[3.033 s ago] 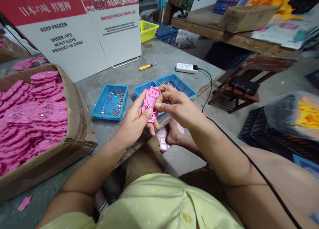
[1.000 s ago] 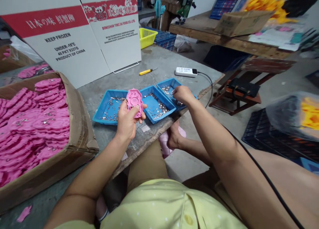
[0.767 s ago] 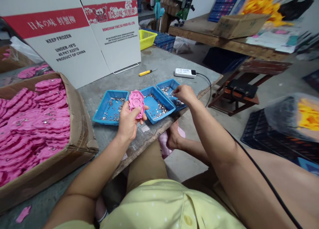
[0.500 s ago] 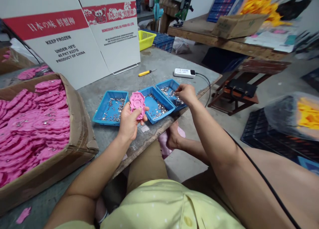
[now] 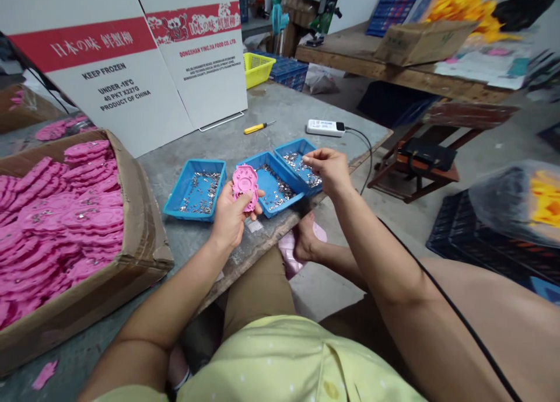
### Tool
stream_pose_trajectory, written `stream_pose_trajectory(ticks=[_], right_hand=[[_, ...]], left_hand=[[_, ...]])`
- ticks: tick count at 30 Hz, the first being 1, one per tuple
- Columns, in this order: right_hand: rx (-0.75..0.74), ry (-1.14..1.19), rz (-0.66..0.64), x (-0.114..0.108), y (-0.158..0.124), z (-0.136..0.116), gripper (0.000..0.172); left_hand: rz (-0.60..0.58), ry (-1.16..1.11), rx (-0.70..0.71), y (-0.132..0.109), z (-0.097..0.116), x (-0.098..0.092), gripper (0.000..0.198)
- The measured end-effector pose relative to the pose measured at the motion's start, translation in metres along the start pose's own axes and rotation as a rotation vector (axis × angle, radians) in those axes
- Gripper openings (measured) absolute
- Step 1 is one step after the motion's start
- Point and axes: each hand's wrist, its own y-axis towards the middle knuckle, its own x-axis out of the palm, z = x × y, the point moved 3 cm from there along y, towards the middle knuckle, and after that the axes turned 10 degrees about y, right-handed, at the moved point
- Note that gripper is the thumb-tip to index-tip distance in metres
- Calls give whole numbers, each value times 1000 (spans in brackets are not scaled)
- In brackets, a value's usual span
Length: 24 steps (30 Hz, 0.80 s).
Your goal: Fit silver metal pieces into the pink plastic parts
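Observation:
My left hand (image 5: 231, 214) is closed around a pink plastic casing (image 5: 245, 183), thumb pressed on its lower part. The casing is tilted up above the gap between the left blue tray (image 5: 170, 201) and the middle blue tray (image 5: 280, 210). Over the right blue tray (image 5: 289, 143), my right hand (image 5: 328, 168) has its thumb and forefinger pinched together. Whatever sits between those fingertips is too small to make out. Small shiny metal pieces (image 5: 280, 186) lie scattered in all three trays.
A cardboard box (image 5: 146, 233) piled with pink casings (image 5: 83, 221) stands at left. Behind the trays lie a yellow-handled screwdriver (image 5: 256, 128) and a white power strip (image 5: 325, 128) with a cable. A tall white carton (image 5: 188, 87) rises at the back, beside a yellow basket (image 5: 258, 69).
My right hand has risen slightly and shifted left from the right tray's metal pieces, fingertips still pinched. My left hand keeps its hold on the pink casing, which has moved slightly right.

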Motion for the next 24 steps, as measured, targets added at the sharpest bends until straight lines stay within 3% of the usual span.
stream_pose_trajectory(ticks=[6, 9, 18, 24], right_hand=[[-22, 273, -375, 61, -67, -15, 41], [-41, 276, -479, 74, -84, -17, 37], [24, 296, -504, 75, -89, -18, 42], [200, 314, -446, 80, -100, -18, 55]], left_hand=[[-65, -77, -98, -3, -6, 4, 63], [-81, -123, -122, -5, -3, 5, 63], [-9, -107, -75, -10, 6, 7, 56], [109, -59, 97, -10, 8, 5, 53]])
